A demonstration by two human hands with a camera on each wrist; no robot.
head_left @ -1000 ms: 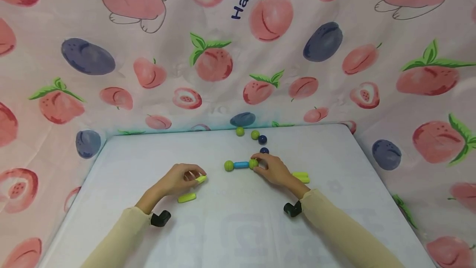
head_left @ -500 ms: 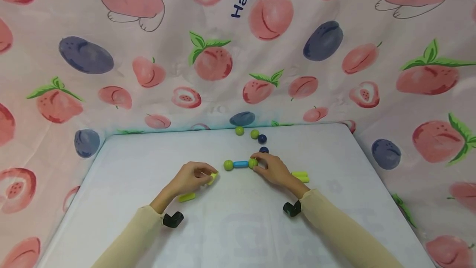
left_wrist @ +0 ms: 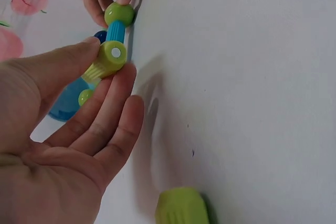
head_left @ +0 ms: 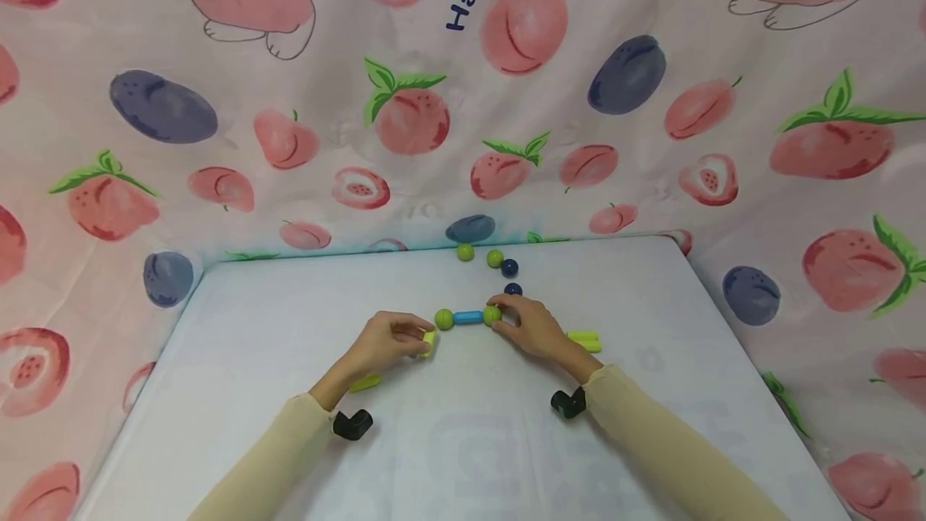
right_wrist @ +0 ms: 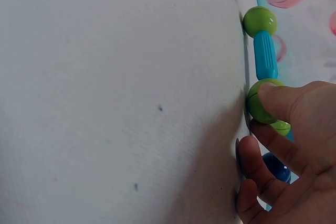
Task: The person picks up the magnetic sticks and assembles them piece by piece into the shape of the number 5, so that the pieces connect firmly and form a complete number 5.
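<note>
My left hand (head_left: 386, 342) pinches a short yellow-green rod (left_wrist: 107, 60) between thumb and fingers. A round pale spot shows on the rod's end in the left wrist view. Just beyond it lies a blue ribbed rod (head_left: 468, 317) with a green ball (head_left: 444, 319) at its left end and a second green ball (right_wrist: 257, 103) at its right end. The thumb and fingers of my right hand (head_left: 531, 328) grip that right ball. The held yellow-green rod is close to the left ball, just in front of it.
Two loose green balls (head_left: 465, 252) and two dark blue balls (head_left: 510, 268) sit toward the table's back edge. Yellow-green rods (head_left: 583, 341) lie behind the right wrist. Another yellow-green rod (head_left: 365, 383) lies by the left wrist, partly hidden in the head view.
My left hand has moved right, carrying the yellow-green rod toward the left green ball and turning it more upright. My right hand has stayed on its ball.
</note>
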